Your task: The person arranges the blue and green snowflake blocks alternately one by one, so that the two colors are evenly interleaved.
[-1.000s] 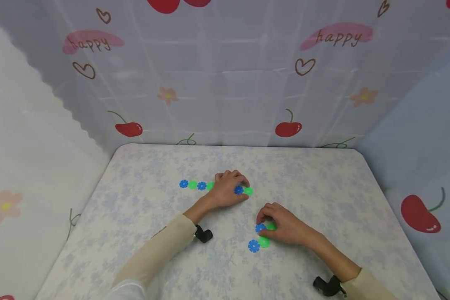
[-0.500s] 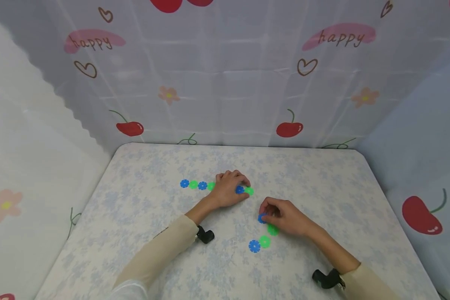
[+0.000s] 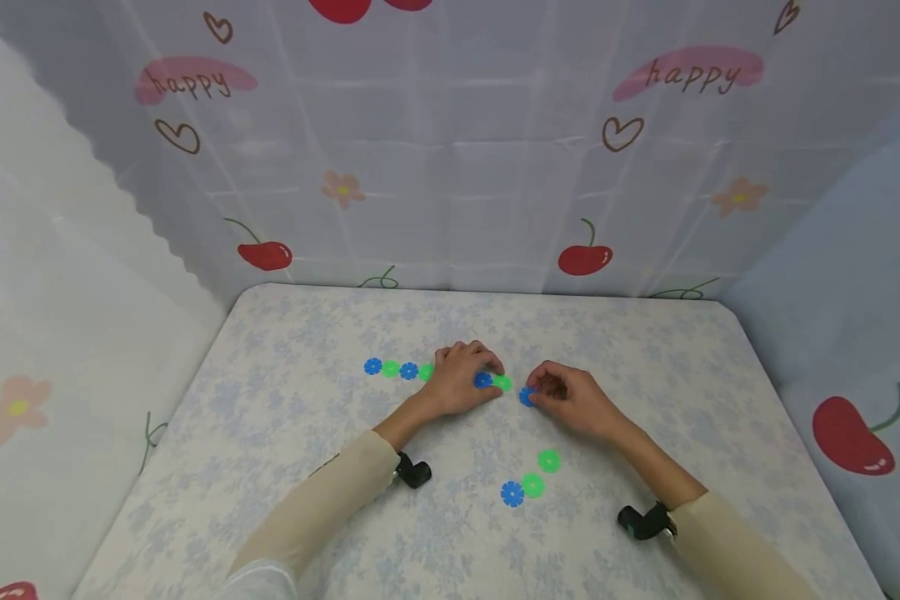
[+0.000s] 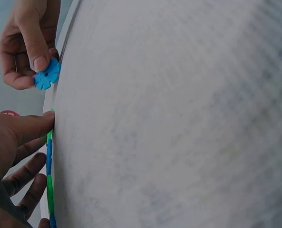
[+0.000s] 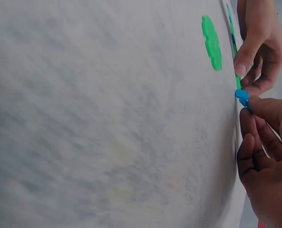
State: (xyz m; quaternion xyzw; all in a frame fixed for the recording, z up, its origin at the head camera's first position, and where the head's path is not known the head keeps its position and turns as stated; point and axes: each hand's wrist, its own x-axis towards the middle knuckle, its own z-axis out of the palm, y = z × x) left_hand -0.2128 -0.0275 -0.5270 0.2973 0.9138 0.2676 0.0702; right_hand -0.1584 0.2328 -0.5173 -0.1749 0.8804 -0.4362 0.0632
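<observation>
On the table (image 3: 330, 467), blue and green notched snowflake building discs lie in a row, alternating in colour. My left hand (image 3: 461, 379) lies over this row and hides its middle. Its thumb and index finger hold the green disc (image 3: 502, 383) at the right end from both sides, beside a blue disc (image 3: 483, 379). Just to the right, my right hand (image 3: 576, 400) pinches another blue disc (image 3: 527, 396) between thumb and fingertips. In the left wrist view this pinched blue disc (image 4: 47, 75) is tilted and apart from the row.
Nearer the front lie two loose green discs (image 3: 549, 461) and a blue disc (image 3: 512, 493). A printed curtain (image 3: 450, 183) hangs behind the table. Black wrist cameras (image 3: 414, 472) stick out at both sleeves.
My right hand has lifted the blue disc from the loose group and carried it away from me, close to the row's right end. My left hand has stayed in place.
</observation>
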